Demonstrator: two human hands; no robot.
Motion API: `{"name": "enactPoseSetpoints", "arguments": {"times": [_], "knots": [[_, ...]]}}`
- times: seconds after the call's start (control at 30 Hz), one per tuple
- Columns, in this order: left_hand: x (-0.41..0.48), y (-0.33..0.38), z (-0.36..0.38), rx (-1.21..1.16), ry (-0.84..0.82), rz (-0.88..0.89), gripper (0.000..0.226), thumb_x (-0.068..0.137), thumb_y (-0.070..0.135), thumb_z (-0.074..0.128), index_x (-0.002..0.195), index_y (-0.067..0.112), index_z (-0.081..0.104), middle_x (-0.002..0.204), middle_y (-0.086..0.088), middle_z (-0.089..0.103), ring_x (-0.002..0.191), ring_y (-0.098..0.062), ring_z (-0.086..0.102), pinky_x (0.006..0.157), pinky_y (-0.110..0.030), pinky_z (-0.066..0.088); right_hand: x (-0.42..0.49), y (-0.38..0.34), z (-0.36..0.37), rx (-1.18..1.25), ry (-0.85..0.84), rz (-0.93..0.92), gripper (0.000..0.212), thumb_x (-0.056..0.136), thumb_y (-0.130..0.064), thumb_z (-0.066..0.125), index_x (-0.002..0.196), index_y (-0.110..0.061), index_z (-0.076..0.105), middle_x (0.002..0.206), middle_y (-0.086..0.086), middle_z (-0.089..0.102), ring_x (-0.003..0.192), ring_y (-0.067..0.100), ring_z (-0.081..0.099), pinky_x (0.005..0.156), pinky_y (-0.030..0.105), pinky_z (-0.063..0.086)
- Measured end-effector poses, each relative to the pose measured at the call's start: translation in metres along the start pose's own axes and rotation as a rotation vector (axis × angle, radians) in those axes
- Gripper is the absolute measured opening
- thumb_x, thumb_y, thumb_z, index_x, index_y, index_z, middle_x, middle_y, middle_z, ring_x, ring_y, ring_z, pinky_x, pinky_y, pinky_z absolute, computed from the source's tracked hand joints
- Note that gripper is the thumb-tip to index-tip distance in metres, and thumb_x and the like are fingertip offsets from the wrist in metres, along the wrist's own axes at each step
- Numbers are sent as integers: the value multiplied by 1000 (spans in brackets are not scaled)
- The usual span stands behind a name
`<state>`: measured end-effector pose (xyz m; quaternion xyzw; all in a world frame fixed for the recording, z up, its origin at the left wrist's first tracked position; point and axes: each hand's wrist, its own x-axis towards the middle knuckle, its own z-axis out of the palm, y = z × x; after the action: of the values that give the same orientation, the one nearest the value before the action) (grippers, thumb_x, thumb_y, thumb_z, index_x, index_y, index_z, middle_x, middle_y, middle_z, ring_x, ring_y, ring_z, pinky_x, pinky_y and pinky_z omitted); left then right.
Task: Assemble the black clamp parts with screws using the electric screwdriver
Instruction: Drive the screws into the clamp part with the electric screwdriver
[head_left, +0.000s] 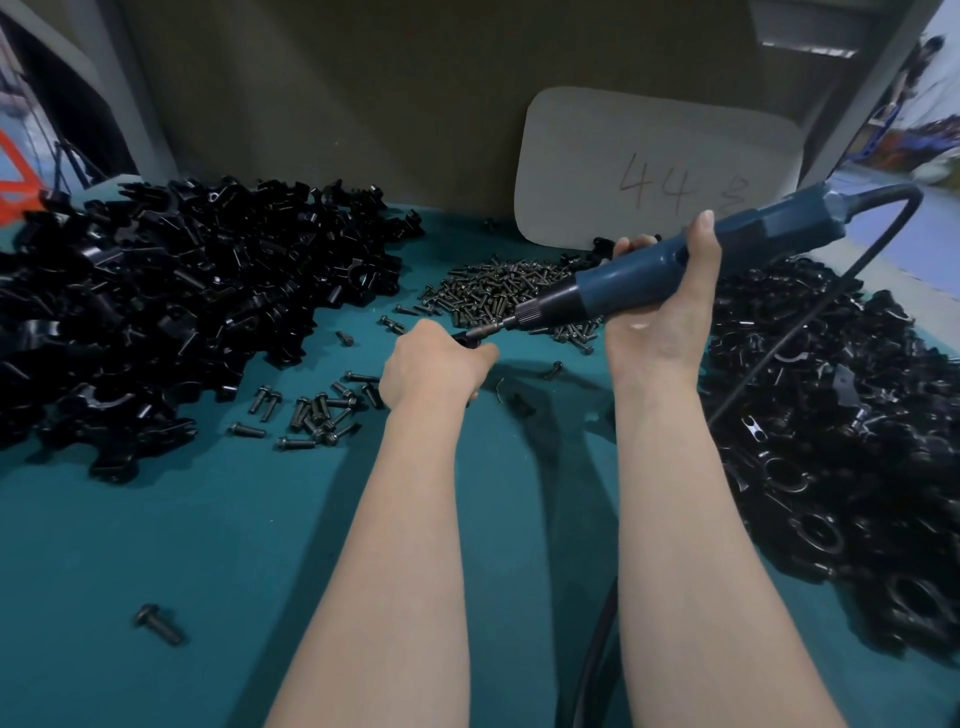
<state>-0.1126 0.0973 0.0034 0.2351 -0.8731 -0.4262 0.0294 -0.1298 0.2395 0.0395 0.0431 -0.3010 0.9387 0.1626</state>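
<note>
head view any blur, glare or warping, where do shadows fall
Head view: wide-angle distortion bends the edges; the right background is smeared; arm shadows fall on the teal table between the forearms; highlights glint on the clamp piles; the electric screwdriver is sharp; the left hand mostly hides its clamp part.

A factory assembly workshop: a green-topped bench (208, 545) heaped with bulk piles of black clamp parts (171, 291), loose screws (498, 291), and a corded electric screwdriver (675, 265).
</note>
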Motion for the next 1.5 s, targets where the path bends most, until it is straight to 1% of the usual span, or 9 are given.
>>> {"name": "enactPoseSetpoints", "arguments": {"times": [0.3, 0.4, 0.5, 0.6, 1.0, 1.1, 1.27, 1.4, 1.5], "knots": [[9, -4, -2, -199, -52, -82, 24, 81, 35, 60, 77, 12, 60, 57, 1, 69, 47, -14, 53, 64, -27, 51, 1, -11, 1, 99, -77, -10, 22, 92, -33, 59, 105, -17, 49, 72, 2, 61, 70, 17, 61, 74, 31, 52], [11, -5, 2, -585, -17, -83, 17, 88, 26, 62, 76, 18, 53, 72, -3, 70, 63, -16, 67, 72, -31, 59, 1, -11, 1, 107, -2, -20, 34, 91, -35, 61, 115, -16, 47, 73, 3, 59, 72, 18, 60, 75, 32, 52], [10, -4, -1, -1011, -71, -151, 11, 91, 24, 63, 89, 15, 57, 91, -5, 69, 63, -8, 70, 60, -20, 57, 2, -10, 1, 49, 40, -42, 48, 91, -34, 61, 130, -12, 43, 76, 4, 57, 73, 18, 60, 76, 32, 53], [10, -5, -1, -1175, -110, -203, 15, 94, 27, 62, 97, 13, 60, 106, -11, 69, 71, -12, 70, 64, -21, 56, 0, -9, 3, 0, 39, -53, 57, 92, -33, 60, 139, -11, 38, 80, 4, 56, 75, 18, 60, 80, 31, 52], [7, 0, 6, -1018, 61, -97, 28, 96, 23, 60, 73, 23, 43, 89, -1, 62, 78, -16, 64, 77, -27, 53, -2, -8, 11, -21, 21, -84, 53, 93, -29, 59, 137, -12, 36, 82, 5, 54, 77, 18, 57, 84, 33, 52], [10, -2, 8, -932, 84, -75, 16, 94, 26, 61, 80, 22, 56, 86, 2, 64, 77, -15, 65, 87, -32, 55, -4, -6, 12, -59, 29, -89, 51, 94, -29, 58, 136, -12, 36, 83, 5, 54, 79, 19, 57, 90, 36, 50], [11, -2, 10, -916, 124, -87, 24, 94, 28, 63, 74, 23, 50, 77, 1, 63, 72, -19, 64, 88, -37, 55, -5, -3, 18, -91, 25, -120, 49, 95, -24, 57, 137, -11, 36, 81, 2, 56, 72, 14, 60, 76, 28, 53], [10, -3, 9, -949, 128, -136, 30, 93, 29, 62, 110, 5, 61, 94, -10, 68, 71, -22, 66, 91, -42, 55, -8, -1, 22, -130, -37, -129, 43, 96, -21, 54, 135, -15, 37, 83, 1, 57, 74, 15, 60, 74, 25, 52], [12, -4, 8, -971, 140, -151, 28, 93, 28, 62, 106, 3, 59, 94, -10, 65, 63, -19, 66, 86, -41, 57, -10, 0, 24, -149, -52, -123, 39, 97, -20, 53, 133, -17, 38, 83, 2, 56, 76, 15, 59, 76, 25, 52]]}}
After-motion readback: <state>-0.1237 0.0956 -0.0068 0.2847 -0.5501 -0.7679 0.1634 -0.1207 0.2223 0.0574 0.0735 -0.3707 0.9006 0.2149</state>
